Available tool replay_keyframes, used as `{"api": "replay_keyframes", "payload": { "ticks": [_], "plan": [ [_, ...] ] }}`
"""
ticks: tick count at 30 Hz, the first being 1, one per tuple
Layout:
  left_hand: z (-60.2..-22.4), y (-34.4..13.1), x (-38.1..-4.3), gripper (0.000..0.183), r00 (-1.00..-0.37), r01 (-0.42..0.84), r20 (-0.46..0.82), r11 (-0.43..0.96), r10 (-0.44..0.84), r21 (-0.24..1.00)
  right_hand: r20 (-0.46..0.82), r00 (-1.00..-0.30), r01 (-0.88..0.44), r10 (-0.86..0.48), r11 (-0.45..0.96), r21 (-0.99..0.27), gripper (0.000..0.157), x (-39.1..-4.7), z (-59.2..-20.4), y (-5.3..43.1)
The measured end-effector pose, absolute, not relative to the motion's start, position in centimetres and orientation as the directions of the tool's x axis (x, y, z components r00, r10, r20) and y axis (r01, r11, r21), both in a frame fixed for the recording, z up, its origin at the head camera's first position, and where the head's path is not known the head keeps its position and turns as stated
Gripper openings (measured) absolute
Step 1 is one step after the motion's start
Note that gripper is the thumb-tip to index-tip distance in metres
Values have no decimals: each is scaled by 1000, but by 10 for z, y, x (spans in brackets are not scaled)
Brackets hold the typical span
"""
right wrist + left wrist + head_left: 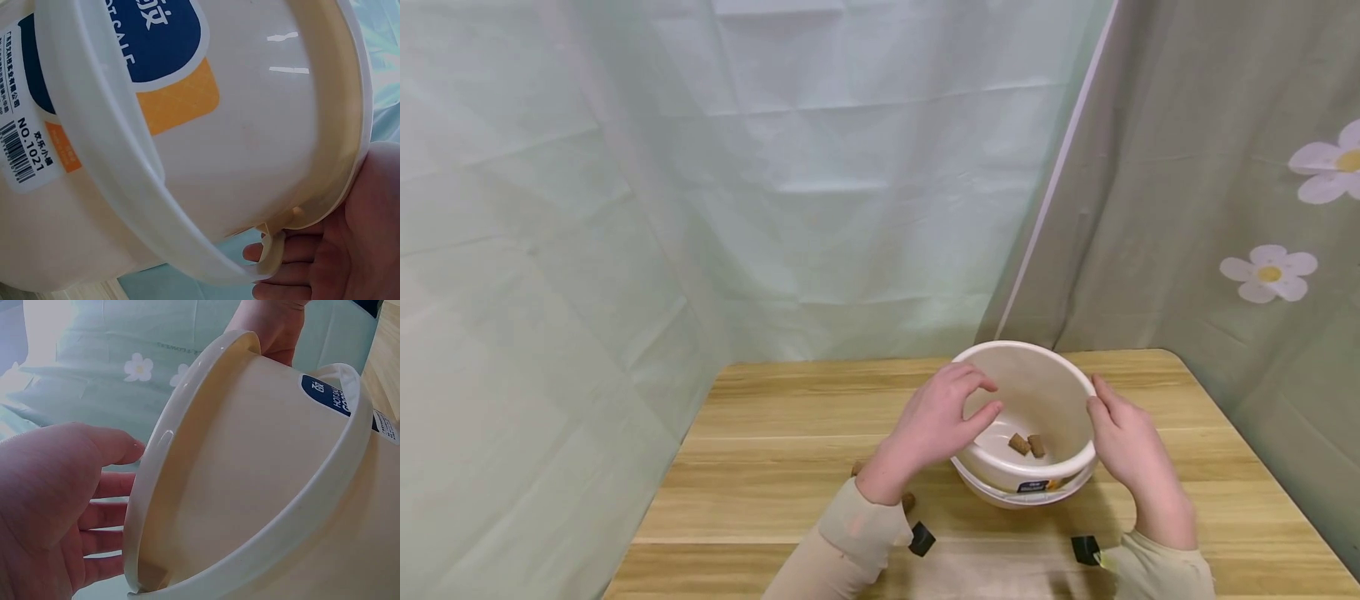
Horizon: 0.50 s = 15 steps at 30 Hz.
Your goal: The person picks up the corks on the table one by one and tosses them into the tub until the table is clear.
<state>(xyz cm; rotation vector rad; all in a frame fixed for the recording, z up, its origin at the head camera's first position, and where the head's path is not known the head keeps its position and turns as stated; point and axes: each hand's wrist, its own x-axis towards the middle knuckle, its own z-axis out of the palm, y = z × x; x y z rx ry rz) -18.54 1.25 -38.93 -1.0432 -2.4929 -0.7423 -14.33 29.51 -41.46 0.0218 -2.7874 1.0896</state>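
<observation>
A white plastic bucket stands tilted toward the person on the wooden table, its handle hanging down at the front. Two short brown cork-like pieces lie on its bottom. At the right side, my right hand grips the rim, its fingers around the handle joint in the right wrist view. Over the left rim hovers my left hand, thumb and fingers spread apart and holding nothing. In the left wrist view, its fingers reach past the rim.
More brown pieces lie on the table, partly hidden by the left forearm. Black wrist devices sit at both cuffs. Pale curtains hang behind the table, and a flowered curtain hangs on the right.
</observation>
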Motion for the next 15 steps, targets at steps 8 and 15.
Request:
{"api": "replay_keyframes", "payload": {
  "ticks": [8,15],
  "plan": [
    [-389,12,-185,23,-664,739,502,589,554,326,158,-987,-80,38,734,-674,62,-142,-413,294],
    [-390,10,-184,20,-665,742,506,567,550,359,142,-989,-68,38,734,-675,62,-142,-413,295]
  ]
}}
